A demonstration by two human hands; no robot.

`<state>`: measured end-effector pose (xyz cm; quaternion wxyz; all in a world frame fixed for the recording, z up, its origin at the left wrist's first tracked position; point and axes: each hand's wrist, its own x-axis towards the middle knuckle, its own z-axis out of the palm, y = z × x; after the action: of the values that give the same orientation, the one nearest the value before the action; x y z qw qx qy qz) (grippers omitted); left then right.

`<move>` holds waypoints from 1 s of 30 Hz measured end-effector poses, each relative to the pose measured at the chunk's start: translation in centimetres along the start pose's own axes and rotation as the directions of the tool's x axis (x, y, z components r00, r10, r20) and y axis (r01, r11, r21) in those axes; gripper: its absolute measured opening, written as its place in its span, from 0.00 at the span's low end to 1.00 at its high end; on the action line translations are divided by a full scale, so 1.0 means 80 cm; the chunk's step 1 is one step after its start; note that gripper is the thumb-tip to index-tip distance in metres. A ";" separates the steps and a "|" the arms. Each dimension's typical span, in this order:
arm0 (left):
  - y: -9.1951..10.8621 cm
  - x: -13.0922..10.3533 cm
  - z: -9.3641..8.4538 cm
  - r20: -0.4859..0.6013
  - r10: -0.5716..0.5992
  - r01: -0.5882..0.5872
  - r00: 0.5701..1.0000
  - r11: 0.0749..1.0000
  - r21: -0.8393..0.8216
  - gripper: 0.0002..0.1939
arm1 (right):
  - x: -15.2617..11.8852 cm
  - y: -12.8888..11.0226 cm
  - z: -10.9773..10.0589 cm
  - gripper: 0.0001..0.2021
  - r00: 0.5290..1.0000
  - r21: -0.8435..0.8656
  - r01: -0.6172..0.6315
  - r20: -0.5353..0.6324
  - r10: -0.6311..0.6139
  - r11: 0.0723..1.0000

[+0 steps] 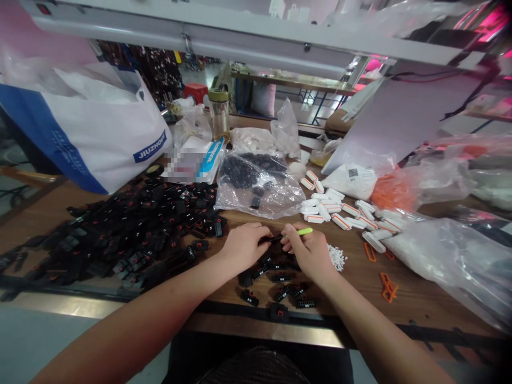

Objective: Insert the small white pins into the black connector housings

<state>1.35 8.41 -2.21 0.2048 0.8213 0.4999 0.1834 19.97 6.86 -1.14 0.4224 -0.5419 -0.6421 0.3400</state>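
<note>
At the middle of the table my left hand [246, 242] is closed, its fingertips pinching a small black connector mostly hidden by the fingers. My right hand [310, 248] grips a slim tool with a yellow-green handle [305, 231], its dark tip directed at that connector. Several black connectors [281, 278] with white-dotted faces lie below the two hands. Right of my right hand sits a little pile of small white plugs [337, 257]. A large heap of black connector housings [148, 224], some with red parts, spreads left of my left hand.
Behind the hands lies a clear plastic bag [260, 184] of black parts. White pieces with orange seals [340, 221], loose orange frames [388, 288] and plastic bags [448, 261] occupy the right. A white-and-blue carrier bag [108, 128] and a bottle [219, 112] stand at the back.
</note>
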 end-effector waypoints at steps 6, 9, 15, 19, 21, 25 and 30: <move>0.005 0.003 -0.012 0.006 0.045 -0.046 0.999 0.995 0.091 0.09 | 0.001 0.007 -0.039 0.21 0.991 0.013 -0.053 -0.123 0.054 0.999; 0.012 0.011 -0.015 -0.014 0.095 -0.093 0.995 0.990 0.111 0.11 | -0.003 0.022 -0.040 0.20 0.988 0.014 -0.049 -0.148 0.050 0.999; 0.022 0.038 0.003 0.057 0.178 -0.183 0.982 0.980 0.080 0.11 | -0.006 0.035 -0.028 0.18 0.979 0.062 -0.039 -0.195 0.051 0.997; 0.018 0.041 0.013 0.041 0.191 -0.193 0.981 0.980 0.049 0.09 | -0.004 0.033 -0.029 0.18 0.975 0.083 -0.040 -0.213 0.057 0.996; 0.016 0.038 0.015 0.024 0.195 -0.195 0.981 0.980 0.028 0.09 | -0.003 0.033 -0.030 0.18 0.975 0.078 -0.048 -0.211 0.063 0.996; 0.015 0.034 0.019 -0.005 0.186 -0.185 0.983 0.982 0.021 0.08 | -0.004 0.034 -0.030 0.18 0.977 0.086 -0.060 -0.200 0.076 0.995; 0.017 0.034 0.021 -0.003 0.167 -0.167 0.986 0.986 0.025 0.08 | -0.005 0.032 -0.029 0.19 0.977 0.084 -0.056 -0.200 0.072 0.995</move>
<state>4.37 10.05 -2.64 0.1774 0.8623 0.4322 0.1956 23.14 6.89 -2.56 0.4954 -0.5772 -0.5641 0.3212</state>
